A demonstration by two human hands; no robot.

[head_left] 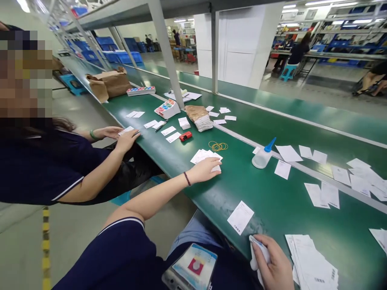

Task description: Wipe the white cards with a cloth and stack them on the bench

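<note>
My left hand (204, 170), with a dark beaded bracelet, lies on a loose pile of white paper slips (205, 156) on the green conveyor belt (266, 201), and a slip shows under its fingertips. My right hand (272, 262) grips a folded white paper or cloth (256, 253) at the belt's near edge. Next to that hand is a thick stack of printed white sheets (311, 262). A single printed slip (240, 217) lies between my hands. Part of the folded item is hidden by my fingers.
A co-worker's hands (121, 137) handle a slip at the belt's left edge. Scattered slips, rubber bands (218, 146), a red stamp (185, 136), a blue-nozzled plastic bottle (263, 156), and a brown paper bag (109, 83) lie along the belt. A metal post (166, 52) stands behind.
</note>
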